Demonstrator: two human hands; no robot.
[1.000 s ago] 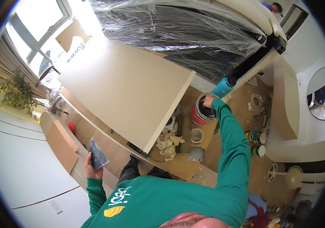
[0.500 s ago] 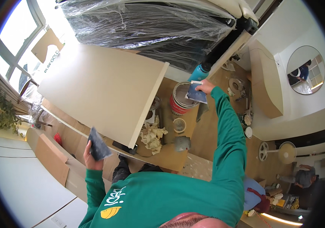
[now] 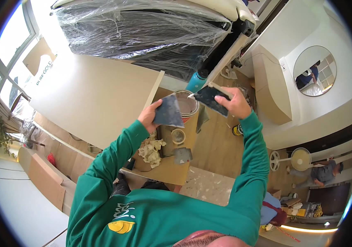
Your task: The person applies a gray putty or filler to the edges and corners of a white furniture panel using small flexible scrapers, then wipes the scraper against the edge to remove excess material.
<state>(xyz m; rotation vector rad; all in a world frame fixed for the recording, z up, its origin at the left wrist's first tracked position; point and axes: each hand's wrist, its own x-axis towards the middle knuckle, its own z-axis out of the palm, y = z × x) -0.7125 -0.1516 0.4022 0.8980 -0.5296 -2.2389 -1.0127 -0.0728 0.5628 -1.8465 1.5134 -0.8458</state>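
Two dark scraper blades were up in front of you, one in each hand. Your left hand (image 3: 148,116) had its fingers (image 3: 153,108) clamped together on the left blade (image 3: 168,112), a dark, roughly four-sided sheet held tilted, its lower edge pointing down toward the bench (image 3: 165,173). Your right hand (image 3: 234,103) had its fingers (image 3: 223,98) closed on the right blade (image 3: 207,98), which lay nearly flat and carried a smear of pale paste along its upper edge. The two blades stood near each other but apart, and both hovered just above an open paint bucket (image 3: 187,106) with a red band round its wall; the left blade hid part of the rim. Behind the bucket stood a teal bottle (image 3: 196,82). Below your hands, on the bench, sat a small round tub (image 3: 178,136), a crumpled wad of pale paper (image 3: 152,149) and a third grey blade (image 3: 182,155) lying flat. A large pale board (image 3: 93,103) leaned over the bench on your left. Farther off on the floor a person (image 3: 324,173) sat beside a standing fan (image 3: 299,158)
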